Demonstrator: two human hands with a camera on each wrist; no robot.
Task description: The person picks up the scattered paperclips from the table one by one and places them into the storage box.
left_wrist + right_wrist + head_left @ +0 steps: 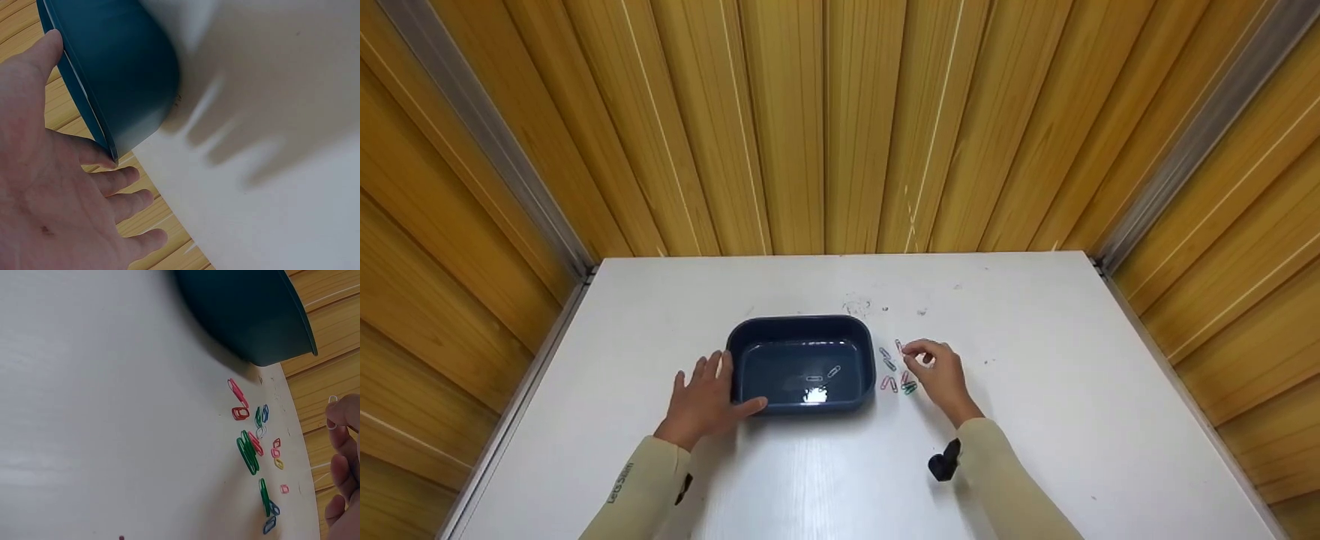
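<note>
A dark blue plastic bin (pixel 801 325) stands on the white table. Two pale paper clips (pixel 834 371) lie on its floor. My left hand (pixel 697 405) rests against the bin's left side, fingers spread and thumb laid over the near rim; the left wrist view shows the thumb (pixel 48 50) on that rim. To the right of the bin, my right hand (pixel 941 375) pinches a white paper clip (pixel 333 399) between thumb and forefinger. Beneath that hand several loose paper clips in red, pink, green, blue and yellow, among them a green clip (pixel 247 453), lie scattered.
The white tabletop (pixel 1035 360) carries dark smudges (pixel 856 306) behind the bin. Yellow wood-patterned panels (pixel 855 135) rise at the back and on both sides. A small black device (pixel 943 461) is strapped at the right wrist.
</note>
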